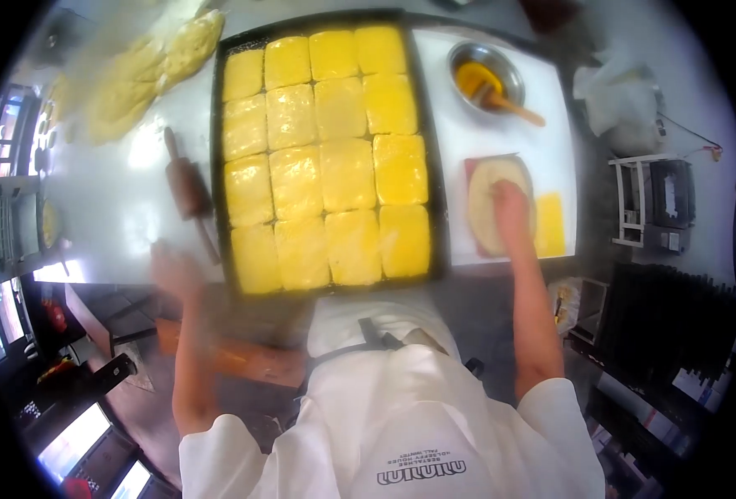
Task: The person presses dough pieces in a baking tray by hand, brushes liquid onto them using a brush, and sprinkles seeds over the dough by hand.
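Observation:
A dark baking tray holds rows of square, glossy yellow dough pieces, set edge to edge. My right hand reaches to a pale, oval, beige thing lying right of the tray. Its fingers look bunched together against that surface, and whatever they grip is hidden. My left hand is at the table's front edge, left of the tray, smeared by motion. Close to it lies a wooden rolling pin. Whether the left fingers hold anything does not show.
A metal bowl with yellow liquid and a wooden-handled brush stands at the upper right. A yellow rectangle lies beside the oval thing. A mass of floured dough spreads at the back left. A dark rack stands at right.

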Tool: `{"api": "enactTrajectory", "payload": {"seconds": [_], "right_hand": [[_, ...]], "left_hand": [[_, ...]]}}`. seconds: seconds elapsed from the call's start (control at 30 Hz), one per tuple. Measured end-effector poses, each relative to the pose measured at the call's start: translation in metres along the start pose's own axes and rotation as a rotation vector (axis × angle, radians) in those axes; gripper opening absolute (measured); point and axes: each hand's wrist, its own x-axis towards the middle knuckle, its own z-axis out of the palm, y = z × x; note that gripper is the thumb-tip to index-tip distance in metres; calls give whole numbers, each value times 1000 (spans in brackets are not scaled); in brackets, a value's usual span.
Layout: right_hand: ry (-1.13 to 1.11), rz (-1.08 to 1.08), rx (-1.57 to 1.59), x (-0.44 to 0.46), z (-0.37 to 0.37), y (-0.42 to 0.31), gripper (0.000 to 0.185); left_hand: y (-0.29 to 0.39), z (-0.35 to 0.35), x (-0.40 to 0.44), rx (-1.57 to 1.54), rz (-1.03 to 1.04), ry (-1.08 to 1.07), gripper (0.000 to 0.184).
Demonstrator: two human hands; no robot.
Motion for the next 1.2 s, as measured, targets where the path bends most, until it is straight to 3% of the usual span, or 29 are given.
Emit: {"api": "enactTrajectory", "payload": {"seconds": [0.1,0.2,0.33,0.47,0.53,0.6,0.67,0.7,0.73,0.83,0.93,0.97,1.1,1.2], "right_hand": [[-196,193,116,3,-31,-4,23],[-209,566,912,14,-61,-25,21],[-281,436,1214,46,-73,-73,19],[-460,327,1149,86,-74,-189,25],[-515,209,933,113,-54,-239,26],[-509,39,872,153,-27,-284,24],[-415,-23,1008,196,0,-320,23],[-388,-107,834,214,15,-334,22],[-357,-189,660,230,29,-345,21],[-277,-134,806,263,58,-367,19],[-255,-148,623,281,77,-377,18],[-361,-167,436,281,80,-374,18],[-227,-97,850,283,88,-373,20],[-400,-145,611,287,112,-377,20]], "left_hand": [[4,-3,1,28,-13,1,46],[3,-2,-3,43,-51,-1,47],[-1,4,-3,63,-47,40,48],[1,3,-1,61,-62,34,47],[3,0,2,57,-76,23,47],[7,-3,1,63,-61,35,46],[6,-2,1,40,-75,26,46],[6,-2,1,29,-82,22,46],[7,-3,1,16,-87,23,46],[15,-9,4,-26,-95,13,47],[18,-12,5,-31,-116,5,48],[16,-11,5,-21,-111,2,48],[16,-13,8,-39,-83,7,49],[18,-15,12,-22,-102,-31,50]]}}
